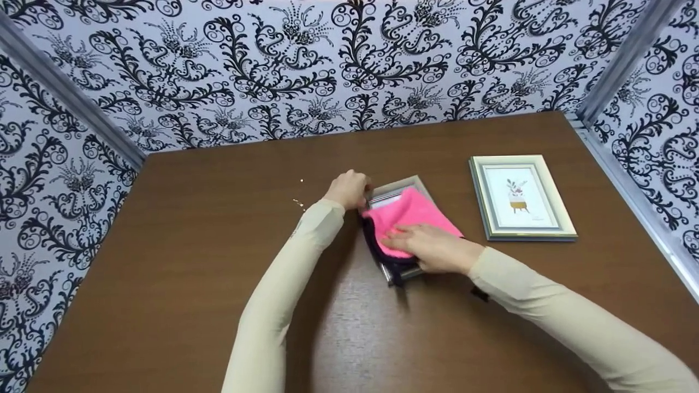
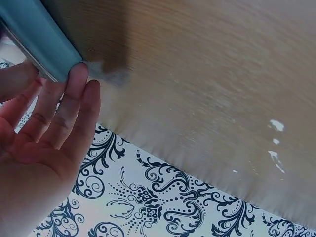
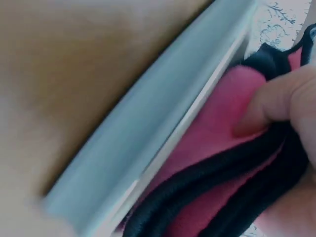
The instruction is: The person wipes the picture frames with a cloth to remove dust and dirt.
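A silvery picture frame [image 1: 408, 183] lies at an angle on the table, mostly covered by a pink cloth [image 1: 409, 210] with dark edging. My left hand [image 1: 348, 189] pinches the frame's far left corner; in the left wrist view the thumb and fingertips [image 2: 77, 74] are at the blue-grey corner. With my right hand [image 1: 437, 248] I hold the cloth down against the frame's face. In the right wrist view, folds of dark edging [image 3: 217, 173] run into the hand beside the frame's side [image 3: 148, 123]. Most of the frame's picture is hidden under the cloth.
A second picture frame [image 1: 521, 196], showing a vase drawing, lies flat to the right on the brown wooden table [image 1: 218, 262]. Small pale flecks [image 1: 298, 203] mark the tabletop left of my left hand. Black-and-white patterned walls [image 1: 306, 65] stand behind and at both sides.
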Motion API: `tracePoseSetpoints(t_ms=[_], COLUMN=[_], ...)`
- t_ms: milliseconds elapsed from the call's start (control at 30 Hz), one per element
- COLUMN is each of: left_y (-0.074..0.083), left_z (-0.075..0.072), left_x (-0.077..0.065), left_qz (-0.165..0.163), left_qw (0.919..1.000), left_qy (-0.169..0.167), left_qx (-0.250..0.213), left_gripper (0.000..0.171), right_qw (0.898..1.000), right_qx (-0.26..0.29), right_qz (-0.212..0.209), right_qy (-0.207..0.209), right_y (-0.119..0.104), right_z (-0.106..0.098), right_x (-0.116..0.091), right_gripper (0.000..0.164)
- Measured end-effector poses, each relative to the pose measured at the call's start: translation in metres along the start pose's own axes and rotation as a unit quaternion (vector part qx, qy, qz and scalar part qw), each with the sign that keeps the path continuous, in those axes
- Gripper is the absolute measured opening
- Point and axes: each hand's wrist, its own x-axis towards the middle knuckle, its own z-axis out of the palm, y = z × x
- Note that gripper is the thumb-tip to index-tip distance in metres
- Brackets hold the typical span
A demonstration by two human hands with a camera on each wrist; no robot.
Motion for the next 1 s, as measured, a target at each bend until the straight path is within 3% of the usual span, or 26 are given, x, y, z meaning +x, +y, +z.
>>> tracePoseSetpoints(t_ms=[133,233,400,567,733,867,1000], left_y=[-0.001,-0.001,-0.001,-0.001,-0.001,-0.001,-0.002], left_z=[0.002,0.003,0.002,-0.002,-0.004,-0.004,-0.004], left_x=[-0.001,-0.001,-0.001,-0.002,-0.001,0.0,0.0], left_qz=[0.011,0.021,0.02,-0.003,-0.011,-0.015,-0.018], left_qw=[0.9998,0.9995,0.9995,0.9998,0.9998,0.9997,0.9996], left_qy=[0.012,0.023,0.026,0.014,-0.001,-0.007,-0.011], left_qx=[0.006,0.009,-0.001,-0.011,-0.016,-0.015,-0.018], left_gripper=[0.012,0.013,0.013,0.013,0.015,0.016,0.014], right_qw=[0.997,0.995,0.998,0.997,0.994,0.995,0.995], right_qx=[0.058,0.081,0.051,-0.004,-0.006,-0.012,-0.034], right_qz=[-0.048,-0.054,-0.019,0.037,0.082,0.089,0.081], right_qy=[-0.017,-0.034,-0.042,-0.06,-0.065,-0.053,-0.04], right_y=[-0.004,-0.005,-0.008,-0.005,0.003,0.004,-0.011], right_z=[-0.005,-0.009,-0.008,-0.005,-0.004,-0.002,0.003], right_x=[-0.023,-0.03,-0.022,-0.004,0.017,0.022,0.016], right_gripper=[0.056,0.054,0.05,0.064,0.065,0.064,0.068])
